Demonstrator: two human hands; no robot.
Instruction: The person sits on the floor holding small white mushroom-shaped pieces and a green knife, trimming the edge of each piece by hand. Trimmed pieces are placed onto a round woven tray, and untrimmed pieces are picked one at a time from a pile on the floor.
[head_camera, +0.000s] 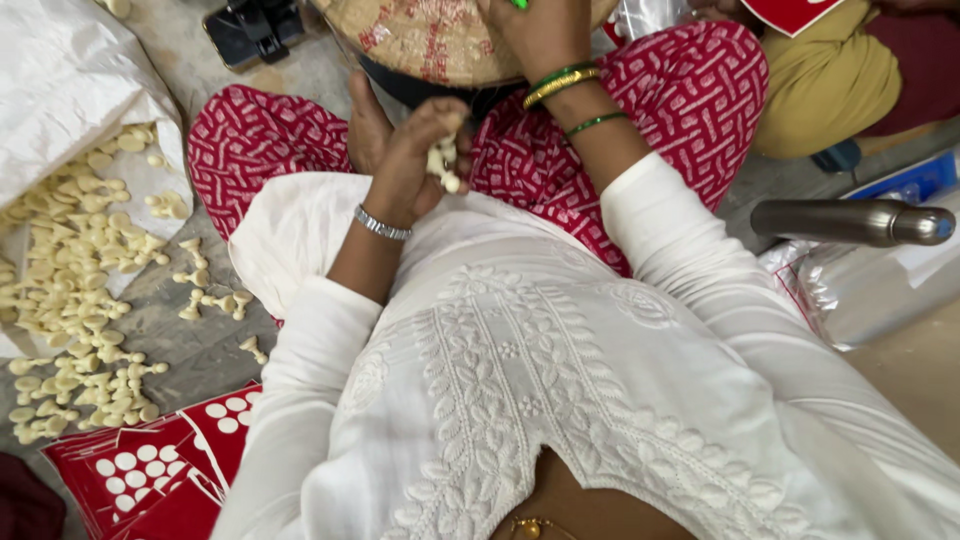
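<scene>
Cream plastic pieces (443, 163) sit pinched in the fingers of the left hand (412, 160), held just above the lap, over red patterned trousers (690, 90). That hand is curled tight around them, a silver bracelet (381, 224) on its wrist. The right hand (540, 30) reaches farther away to a woven basket (430, 40) at the far edge; its fingers run out of view, so I cannot tell whether it grips anything. Green and gold bangles (565, 82) ring that wrist. Both arms wear white embroidered sleeves.

Left of the lap, on the floor (190, 350), lies a big scatter of the same cream pieces (75, 280), spilling from a white sack (60, 80). Nearer, at the left bottom, lie red cards (150, 470) with rows of white dots. To the right, a steel flask (850, 220) lies on its side, with clear plastic wrap (860, 290) beneath it. Beyond it another person sits in yellow cloth (825, 80).
</scene>
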